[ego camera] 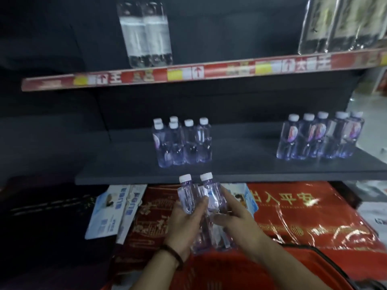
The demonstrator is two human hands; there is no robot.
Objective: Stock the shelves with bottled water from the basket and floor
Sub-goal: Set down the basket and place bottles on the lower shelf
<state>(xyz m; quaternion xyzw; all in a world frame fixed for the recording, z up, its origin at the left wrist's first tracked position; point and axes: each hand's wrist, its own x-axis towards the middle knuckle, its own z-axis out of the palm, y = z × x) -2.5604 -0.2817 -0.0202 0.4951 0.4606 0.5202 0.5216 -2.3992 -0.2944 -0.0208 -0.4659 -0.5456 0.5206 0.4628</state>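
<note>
**Two bottles in hand, just below the middle shelf**

The step in hand looked like the carry from basket to shelf. The left grip (184, 222) was wrapped round one small white-capped bottle (186, 195) and the right grip (232, 214) round a second bottle (211, 191); the two stood upright side by side at lower centre of the frame, their caps just under the front edge of the grey shelf (240, 164). Directly beneath the hands lay more bottles (201, 241), above the red basket (219, 273) at the bottom edge.

On the shelf a cluster of like bottles (182, 143) stood at centre and a second row (318, 139) at right, well apart. The next move probably called for raising the pair over the shelf lip and setting them upright beside the centre cluster without knocking it.

The whole frame was blurred and dim; labels could not be read. How many bottles lay under the hands could not be told; the basket was cut off by the bottom edge and its contents were mostly hidden by the forearms. The tall bottles (146, 34) on the upper shelf were cropped at the top; the floor and any stock on it could not be made out.
</note>
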